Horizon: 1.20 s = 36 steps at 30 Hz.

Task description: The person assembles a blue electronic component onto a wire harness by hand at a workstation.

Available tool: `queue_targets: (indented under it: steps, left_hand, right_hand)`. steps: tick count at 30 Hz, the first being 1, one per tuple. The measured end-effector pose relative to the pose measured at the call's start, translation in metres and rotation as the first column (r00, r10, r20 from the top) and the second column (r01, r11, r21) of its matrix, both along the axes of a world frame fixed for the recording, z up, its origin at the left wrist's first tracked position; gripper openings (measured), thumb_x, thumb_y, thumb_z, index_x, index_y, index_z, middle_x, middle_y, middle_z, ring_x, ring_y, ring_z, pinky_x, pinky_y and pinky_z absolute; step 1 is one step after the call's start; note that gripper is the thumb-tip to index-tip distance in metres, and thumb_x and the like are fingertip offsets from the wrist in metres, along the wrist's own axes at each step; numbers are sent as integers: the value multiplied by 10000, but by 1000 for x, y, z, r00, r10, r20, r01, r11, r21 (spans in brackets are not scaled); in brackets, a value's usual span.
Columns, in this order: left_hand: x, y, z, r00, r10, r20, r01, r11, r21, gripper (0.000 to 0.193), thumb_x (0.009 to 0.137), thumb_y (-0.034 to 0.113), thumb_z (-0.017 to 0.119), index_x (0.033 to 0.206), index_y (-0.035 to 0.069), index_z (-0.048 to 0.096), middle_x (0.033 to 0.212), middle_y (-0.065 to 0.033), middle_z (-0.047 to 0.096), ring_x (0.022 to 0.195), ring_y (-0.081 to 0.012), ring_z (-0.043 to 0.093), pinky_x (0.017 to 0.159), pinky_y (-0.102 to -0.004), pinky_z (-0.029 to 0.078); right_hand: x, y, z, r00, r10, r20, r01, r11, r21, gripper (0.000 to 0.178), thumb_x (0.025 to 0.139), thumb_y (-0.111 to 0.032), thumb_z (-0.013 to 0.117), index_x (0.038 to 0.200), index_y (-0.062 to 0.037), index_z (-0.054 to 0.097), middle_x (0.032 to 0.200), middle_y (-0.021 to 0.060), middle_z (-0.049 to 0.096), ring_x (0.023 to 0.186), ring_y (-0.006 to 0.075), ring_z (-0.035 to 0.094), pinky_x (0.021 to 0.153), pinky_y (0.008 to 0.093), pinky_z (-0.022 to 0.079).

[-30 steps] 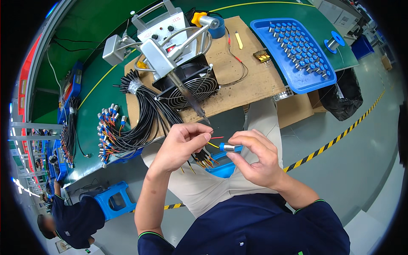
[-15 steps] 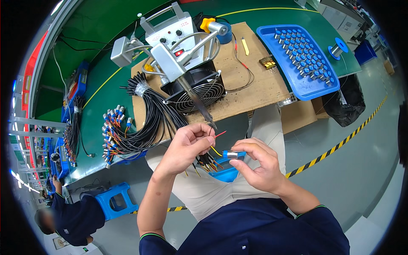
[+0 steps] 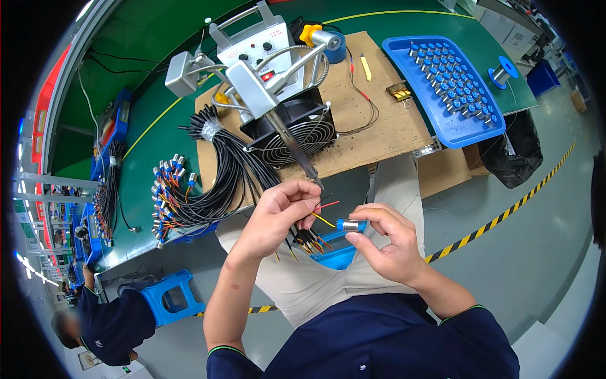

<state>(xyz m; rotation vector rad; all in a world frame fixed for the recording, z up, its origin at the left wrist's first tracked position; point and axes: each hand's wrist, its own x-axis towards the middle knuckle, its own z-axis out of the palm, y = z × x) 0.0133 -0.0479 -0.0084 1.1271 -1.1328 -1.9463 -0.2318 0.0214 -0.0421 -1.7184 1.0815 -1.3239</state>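
Note:
Between the thumb and fingers of my left hand [image 3: 274,218] is a thin cable end, with a red wire [image 3: 329,204], a dark wire and a yellow wire [image 3: 326,220] fanning out. My right hand [image 3: 392,245] is closed in a pinch on a small metal cylinder connector [image 3: 351,225] with a blue end. The yellow wire reaches that blue end; the red and dark ones stick out apart from it. Just above my left fingertips hangs the tip of a soldering iron [image 3: 308,169]. Several stripped cable ends [image 3: 308,241] dangle below my left hand.
A bundle of black cables [image 3: 237,161] lies at the left, with finished-looking connector ends [image 3: 167,199] beside it. A fan [image 3: 297,129] and a grey control box [image 3: 259,47] stand on cardboard. The blue tray [image 3: 391,47] at right holds several connectors; a wire spool [image 3: 503,72] stands beyond.
My right hand has moved the connector slightly right and up. The yellow wire now runs straighter to it. My left hand has hardly moved; the red and dark wires show more spread.

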Motion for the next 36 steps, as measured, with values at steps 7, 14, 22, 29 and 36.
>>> queue_targets:
  steps: [7,14,22,29,36]
  left_hand:
    - [-4,4,1,987,-70,146,86,991,-105,207,1029,143,760,1120,-43,756,859,36,660,745,-31,555,653,-219,460]
    - [-6,5,7,967,-133,219,165,977,-136,186,1025,158,776,1063,-25,785,845,44,667,743,-11,537,635,-218,439]
    - [-10,5,10,953,-155,261,195,972,-134,198,1046,172,743,1048,-22,789,839,40,693,704,-4,517,604,-220,423]
    - [-11,1,22,951,-204,234,208,978,9,171,1056,125,697,1039,-38,745,867,-107,782,662,-71,638,626,-223,523]
    - [-4,-3,14,982,-157,103,155,988,25,173,1078,155,679,1092,-15,704,873,-72,754,685,-55,599,625,-212,467]
  right_hand:
    - [-2,1,13,999,-25,22,22,989,144,304,900,-11,832,1180,17,717,1034,94,724,747,119,603,638,274,475]
    - [-1,-2,10,997,-33,73,16,977,211,293,924,-21,820,1196,12,716,1003,38,701,661,39,449,573,241,373]
    - [0,-3,-1,995,-41,91,19,972,233,296,921,-41,826,1194,4,721,857,-9,636,635,38,403,555,248,332]
    - [0,-7,-3,995,-50,85,28,970,240,282,926,-58,821,1190,-17,729,705,-58,473,618,38,364,547,254,284]
    - [0,-5,1,997,-32,67,17,976,218,284,919,-29,821,1181,10,720,888,22,656,656,53,459,564,253,364]
